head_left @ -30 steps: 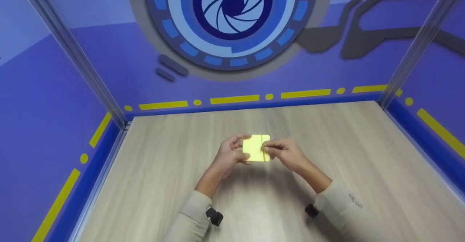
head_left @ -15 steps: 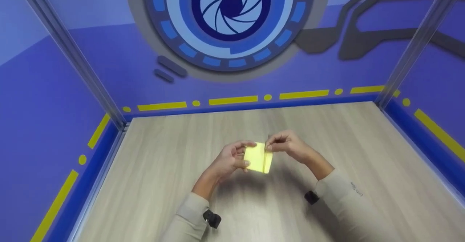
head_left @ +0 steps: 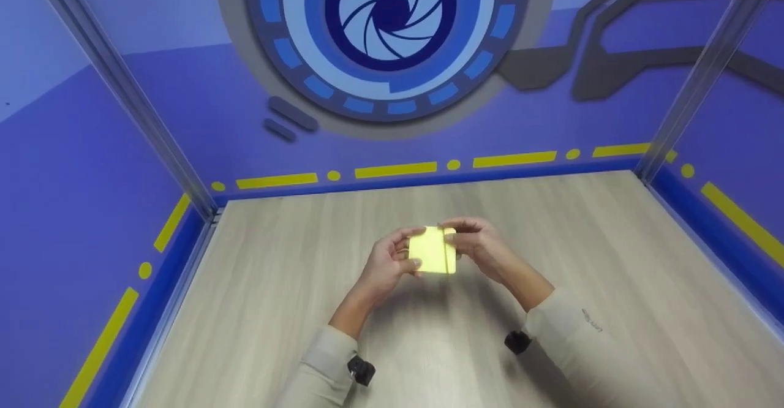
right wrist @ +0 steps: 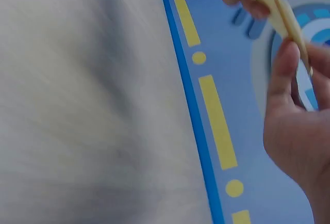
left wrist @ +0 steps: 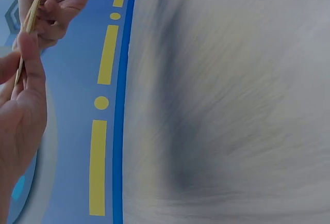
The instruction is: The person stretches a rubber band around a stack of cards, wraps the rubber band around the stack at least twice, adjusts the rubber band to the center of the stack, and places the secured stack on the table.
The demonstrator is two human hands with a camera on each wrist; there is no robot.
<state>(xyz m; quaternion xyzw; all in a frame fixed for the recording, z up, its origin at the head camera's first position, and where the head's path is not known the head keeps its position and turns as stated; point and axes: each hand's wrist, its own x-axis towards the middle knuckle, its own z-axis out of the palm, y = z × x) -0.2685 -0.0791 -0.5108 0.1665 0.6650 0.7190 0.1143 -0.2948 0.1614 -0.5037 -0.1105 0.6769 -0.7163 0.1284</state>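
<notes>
Straightened since half a second ago, the yellow notebook [head_left: 429, 252] is between the left hand [head_left: 384, 265], gripping its side, and the right hand [head_left: 484, 246], pinching its upper corner by the band [head_left: 447, 257]

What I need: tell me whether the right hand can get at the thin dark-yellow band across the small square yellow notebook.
Probably yes: the right hand holds the notebook right at the band, while the left hand grips the opposite side, leaving the band's lower part uncovered.
</notes>
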